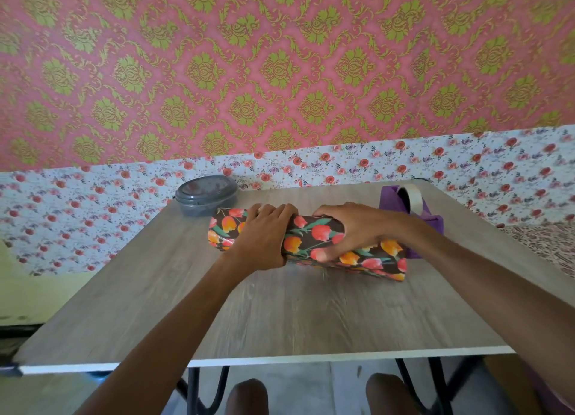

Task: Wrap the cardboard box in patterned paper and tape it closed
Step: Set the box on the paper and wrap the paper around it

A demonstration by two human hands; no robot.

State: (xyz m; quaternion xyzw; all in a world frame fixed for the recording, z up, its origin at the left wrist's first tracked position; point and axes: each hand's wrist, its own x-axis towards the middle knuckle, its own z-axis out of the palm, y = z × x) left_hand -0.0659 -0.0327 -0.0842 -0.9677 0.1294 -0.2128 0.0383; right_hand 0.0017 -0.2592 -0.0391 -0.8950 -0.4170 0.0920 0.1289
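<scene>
The box is covered in dark patterned paper (314,232) printed with red and orange tulips, and it lies across the far half of the wooden table (280,315). No cardboard shows. My left hand (264,237) grips the wrapped box left of its middle, fingers curled over the top. My right hand (354,228) grips it right of the middle, fingers over the far edge and thumb pressing the near face. The paper sticks out past the hands at both ends.
A purple tape dispenser (410,206) with a roll of tape stands just behind the box's right end. A grey lidded container (203,193) sits at the table's back left corner. The floral wall runs right behind the table. My knees show below the front edge.
</scene>
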